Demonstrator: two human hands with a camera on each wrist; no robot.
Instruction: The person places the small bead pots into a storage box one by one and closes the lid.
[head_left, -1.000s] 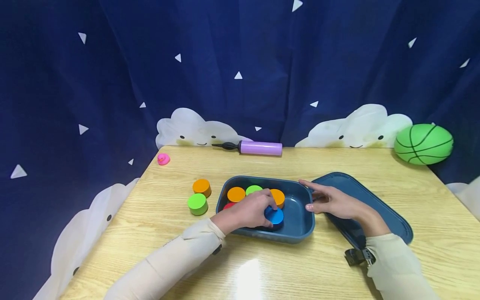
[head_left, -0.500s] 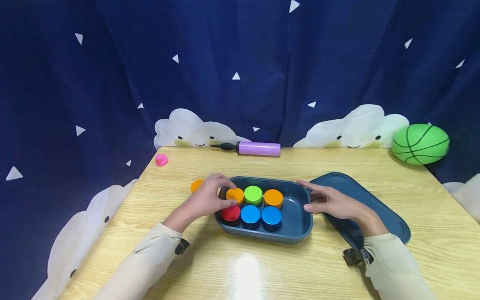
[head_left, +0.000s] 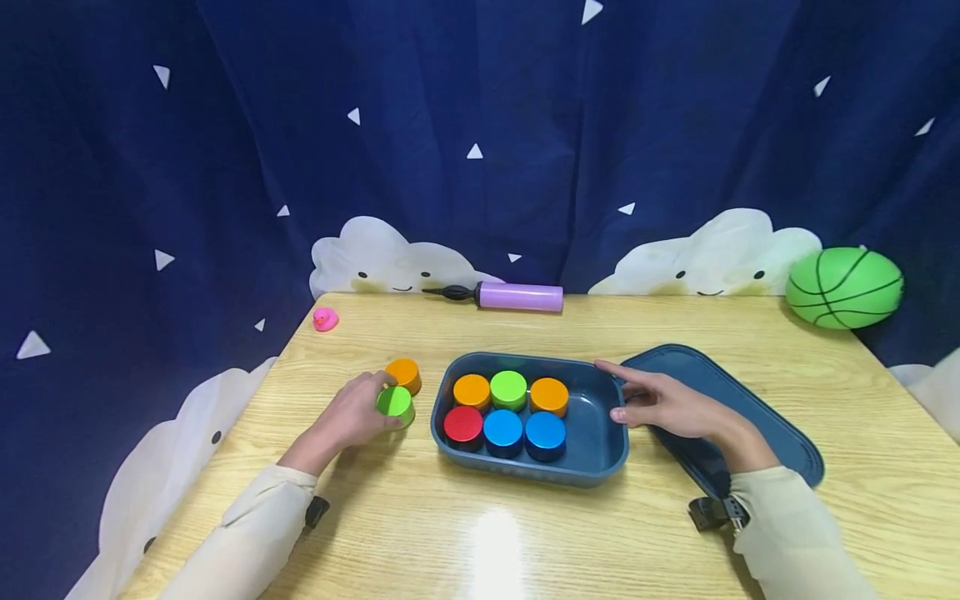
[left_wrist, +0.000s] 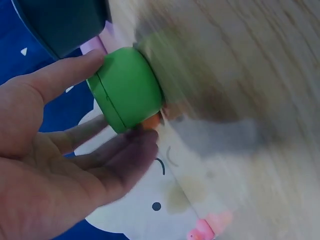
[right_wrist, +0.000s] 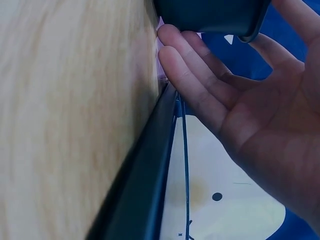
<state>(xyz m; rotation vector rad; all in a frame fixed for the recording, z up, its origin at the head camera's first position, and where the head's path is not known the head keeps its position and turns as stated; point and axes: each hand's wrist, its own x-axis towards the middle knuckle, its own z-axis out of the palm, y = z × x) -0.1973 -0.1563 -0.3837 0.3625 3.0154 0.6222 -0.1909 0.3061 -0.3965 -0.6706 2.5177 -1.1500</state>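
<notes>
In the head view my left hand (head_left: 356, 414) grips a green round tin (head_left: 395, 404) on the table, left of the dark blue box (head_left: 532, 477). Its thumb lies along the near side of the tin and the fingers reach round the far side; the left wrist view shows a lid seam on the tin (left_wrist: 127, 85). An orange tin (head_left: 405, 375) stands just behind. Inside the box are two orange tins, one green, one red (head_left: 463, 426) and two blue. My right hand (head_left: 671, 404) holds the box's right end, thumb over the rim, the other fingers outside.
A dark blue lid (head_left: 750, 408) lies right of the box, partly under the right forearm. Along the back are a purple hand pump (head_left: 521, 297), a pink rubber duck (head_left: 326, 319) at left and a green ball (head_left: 843, 287) at right. A blue curtain (head_left: 480, 125) hangs behind.
My left hand has let go of a blue tin in the box, moved left out of it and taken hold of the green tin outside. The right hand has stayed at the box's end.
</notes>
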